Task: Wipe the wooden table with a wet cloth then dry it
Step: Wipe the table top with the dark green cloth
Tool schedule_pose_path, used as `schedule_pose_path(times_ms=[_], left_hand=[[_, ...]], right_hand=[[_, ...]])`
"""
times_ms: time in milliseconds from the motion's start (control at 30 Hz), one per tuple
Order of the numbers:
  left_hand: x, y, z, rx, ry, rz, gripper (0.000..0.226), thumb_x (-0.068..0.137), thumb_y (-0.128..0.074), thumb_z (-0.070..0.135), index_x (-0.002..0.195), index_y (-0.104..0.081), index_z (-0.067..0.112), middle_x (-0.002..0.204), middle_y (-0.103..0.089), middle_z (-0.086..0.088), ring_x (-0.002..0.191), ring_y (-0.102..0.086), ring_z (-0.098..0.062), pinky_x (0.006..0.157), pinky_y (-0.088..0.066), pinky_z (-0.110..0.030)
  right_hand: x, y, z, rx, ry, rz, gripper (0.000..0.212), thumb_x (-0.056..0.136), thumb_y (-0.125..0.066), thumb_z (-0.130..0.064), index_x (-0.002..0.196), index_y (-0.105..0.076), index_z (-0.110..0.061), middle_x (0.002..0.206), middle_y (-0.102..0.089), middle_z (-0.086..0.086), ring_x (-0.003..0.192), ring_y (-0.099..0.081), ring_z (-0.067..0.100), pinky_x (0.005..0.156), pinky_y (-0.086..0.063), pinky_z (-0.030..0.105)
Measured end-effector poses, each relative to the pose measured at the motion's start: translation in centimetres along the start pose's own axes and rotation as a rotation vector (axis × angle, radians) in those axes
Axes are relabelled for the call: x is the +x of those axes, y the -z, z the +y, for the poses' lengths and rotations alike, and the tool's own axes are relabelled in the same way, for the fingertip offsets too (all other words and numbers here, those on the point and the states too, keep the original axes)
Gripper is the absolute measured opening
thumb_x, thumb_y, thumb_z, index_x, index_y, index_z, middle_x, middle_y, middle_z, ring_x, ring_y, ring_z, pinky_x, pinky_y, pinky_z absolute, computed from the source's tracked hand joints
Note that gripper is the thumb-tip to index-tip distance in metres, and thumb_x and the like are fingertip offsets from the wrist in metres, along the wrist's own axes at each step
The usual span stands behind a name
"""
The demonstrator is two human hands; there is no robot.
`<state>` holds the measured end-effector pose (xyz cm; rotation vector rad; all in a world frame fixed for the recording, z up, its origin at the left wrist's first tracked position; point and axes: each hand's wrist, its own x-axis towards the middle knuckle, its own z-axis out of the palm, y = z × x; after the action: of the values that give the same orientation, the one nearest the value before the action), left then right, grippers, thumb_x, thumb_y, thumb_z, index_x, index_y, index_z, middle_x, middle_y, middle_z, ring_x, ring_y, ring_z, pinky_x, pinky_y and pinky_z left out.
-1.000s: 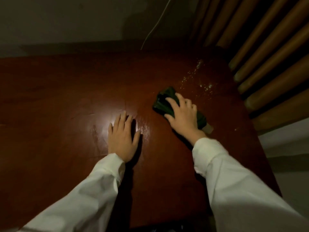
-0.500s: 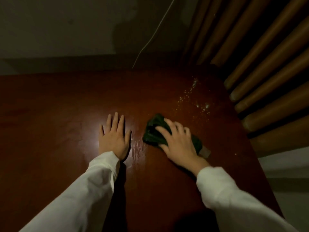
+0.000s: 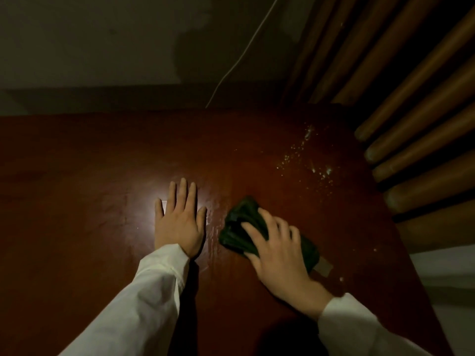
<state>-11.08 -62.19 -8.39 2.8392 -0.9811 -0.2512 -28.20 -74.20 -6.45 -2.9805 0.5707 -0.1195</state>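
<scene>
A dark green cloth [image 3: 240, 227] lies bunched on the reddish-brown wooden table [image 3: 77, 176], right of centre. My right hand [image 3: 277, 250] presses down on the cloth, fingers spread over it; a pale tag [image 3: 324, 266] sticks out from under the palm. My left hand [image 3: 180, 219] rests flat on the table just left of the cloth, fingers together, holding nothing. A wet sheen [image 3: 213, 227] shows on the wood between the two hands. Pale crumbs or specks [image 3: 303, 160] are scattered on the table beyond the cloth, toward the far right corner.
Wooden slats or poles [image 3: 411, 124] lean along the table's right side. A thin white cable [image 3: 231, 70] hangs down the grey wall behind the table. The right edge of the table [image 3: 421, 278] drops off to a pale floor.
My right hand has drawn the cloth back toward me and leftward, away from the specks and closer to my left hand. The left hand has stayed flat on the table.
</scene>
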Motion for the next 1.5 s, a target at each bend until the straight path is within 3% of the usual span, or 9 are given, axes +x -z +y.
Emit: schedule_pose_path(times_ms=[200, 400, 633, 733, 867, 1000, 1100, 1333, 1500], left_hand=[[0.0, -0.2, 0.0, 0.006, 0.000, 0.012, 0.062, 0.090, -0.001, 0.047, 0.147, 0.002, 0.021, 0.148, 0.016, 0.005, 0.136, 0.020, -0.012, 0.112, 0.004, -0.044], [-0.2, -0.5, -0.1, -0.009, -0.001, 0.062, 0.065, 0.088, 0.004, 0.050, 0.147, 0.001, 0.023, 0.148, 0.014, 0.006, 0.137, 0.019, -0.011, 0.112, 0.004, -0.042], [-0.2, -0.2, 0.1, -0.011, 0.001, 0.043, 0.057, 0.096, -0.010, 0.044, 0.147, 0.003, 0.023, 0.154, 0.010, 0.003, 0.138, 0.017, -0.012, 0.113, 0.002, -0.043], [-0.2, -0.1, 0.2, 0.002, -0.006, 0.028, 0.057, 0.096, -0.008, 0.045, 0.147, 0.006, 0.022, 0.151, 0.015, 0.004, 0.138, 0.019, -0.013, 0.113, 0.003, -0.043], [-0.2, -0.2, 0.0, 0.000, -0.014, 0.048, 0.057, 0.096, -0.007, 0.045, 0.146, 0.006, 0.022, 0.146, 0.020, 0.006, 0.134, 0.022, -0.011, 0.112, 0.004, -0.043], [-0.3, -0.4, 0.0, 0.003, -0.011, 0.067, 0.058, 0.095, -0.009, 0.046, 0.147, 0.005, 0.023, 0.148, 0.017, 0.006, 0.137, 0.019, -0.012, 0.113, 0.003, -0.043], [-0.2, -0.4, 0.0, -0.009, -0.007, 0.080, 0.058, 0.095, -0.009, 0.047, 0.147, 0.004, 0.024, 0.151, 0.014, 0.006, 0.139, 0.017, -0.013, 0.113, 0.005, -0.042], [-0.2, -0.4, -0.1, -0.051, -0.024, 0.097, 0.058, 0.097, -0.016, 0.047, 0.148, -0.004, 0.023, 0.155, 0.003, 0.002, 0.141, 0.010, -0.015, 0.114, 0.002, -0.043], [-0.4, 0.0, 0.3, -0.042, -0.018, 0.097, 0.057, 0.097, -0.024, 0.043, 0.147, -0.014, 0.018, 0.155, -0.009, -0.003, 0.143, -0.001, -0.020, 0.113, -0.004, -0.044]], right_hand=[[8.7, -0.3, 1.3, -0.026, -0.008, 0.001, 0.057, 0.085, -0.059, -0.042, 0.136, -0.039, -0.027, 0.143, -0.037, 0.014, 0.121, -0.041, 0.035, 0.093, -0.036, 0.049], [19.3, -0.3, 5.3, -0.026, -0.212, -0.032, 0.054, 0.094, -0.043, -0.046, 0.144, -0.025, -0.033, 0.153, -0.018, 0.008, 0.131, -0.026, 0.034, 0.100, -0.025, 0.047], [7.4, 0.6, 2.8, 0.069, 0.086, -0.024, 0.054, 0.086, -0.059, -0.038, 0.136, -0.040, -0.031, 0.144, -0.035, 0.008, 0.119, -0.039, 0.029, 0.096, -0.031, 0.043], [3.2, 0.4, 2.4, 0.034, 0.177, -0.028, 0.048, 0.085, -0.048, -0.047, 0.130, -0.042, -0.031, 0.136, -0.044, 0.007, 0.111, -0.047, 0.026, 0.088, -0.040, 0.041], [6.3, 0.4, 3.7, 0.002, 0.173, -0.038, 0.056, 0.082, -0.042, -0.058, 0.131, -0.039, -0.030, 0.138, -0.042, 0.008, 0.116, -0.046, 0.029, 0.091, -0.039, 0.044], [13.4, 0.4, 5.8, -0.055, -0.038, -0.044, 0.062, 0.088, -0.043, -0.060, 0.141, -0.029, -0.032, 0.149, -0.026, 0.007, 0.130, -0.030, 0.030, 0.102, -0.027, 0.043], [15.7, 0.2, 6.0, -0.066, -0.116, -0.018, 0.060, 0.089, -0.044, -0.058, 0.142, -0.028, -0.033, 0.148, -0.027, 0.008, 0.127, -0.031, 0.031, 0.099, -0.027, 0.045], [3.5, 0.9, 3.5, 0.025, 0.053, -0.001, 0.054, 0.083, -0.059, -0.042, 0.132, -0.043, -0.029, 0.134, -0.044, 0.010, 0.115, -0.045, 0.029, 0.093, -0.035, 0.044], [-2.3, 1.0, 4.3, 0.038, 0.098, -0.002, 0.049, 0.081, -0.048, -0.047, 0.126, -0.045, -0.029, 0.128, -0.049, 0.009, 0.106, -0.052, 0.024, 0.083, -0.043, 0.038]])
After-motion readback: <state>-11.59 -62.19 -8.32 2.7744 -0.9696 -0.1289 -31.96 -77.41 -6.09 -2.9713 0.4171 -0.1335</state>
